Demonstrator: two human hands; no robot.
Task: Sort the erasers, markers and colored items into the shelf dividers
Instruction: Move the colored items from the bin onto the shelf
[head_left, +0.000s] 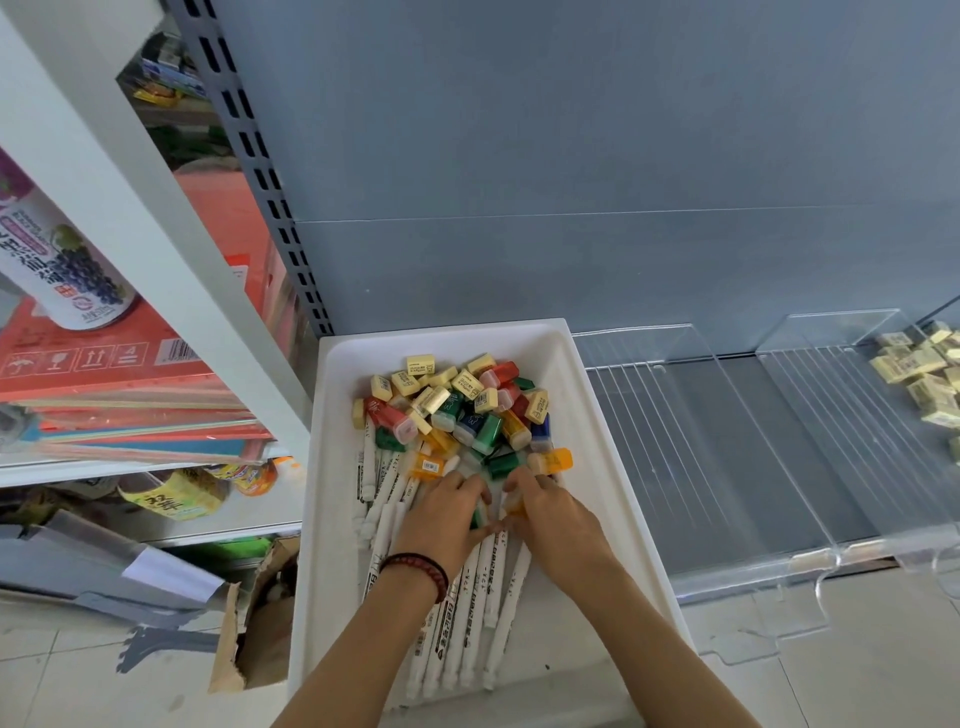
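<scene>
Both hands are down in the white bin (592, 431), close together and nearly touching at the thumbs. The left hand (447, 512) has its fingers curled down, and a green piece (479, 517) pokes out between thumb and fingers, so it looks pinched. The right hand (550, 514) is curled the same way around an orange piece (514, 505) tucked under its fingertips. There's a dark red beaded bracelet (415, 566) on the left wrist. The white markers (485, 587) lie directly under both palms and wrists, running back toward the person, with a few more fanned out just left of the left hand. Just past the fingertips is the heap of colored pieces (488, 431), red, green, blue and orange all jumbled, with pale yellow erasers (467, 384) scattered on top and at the far side of the heap. Right of the right hand, outside the bin, are the clear shelf dividers (727, 395). The compartment well off to the far right already holds a loose bunch of yellow erasers (919, 369). Way left of the left hand there's a torn cardboard box (249, 623) on the floor and a grape drink can (67, 265) up on the next shelf.
</scene>
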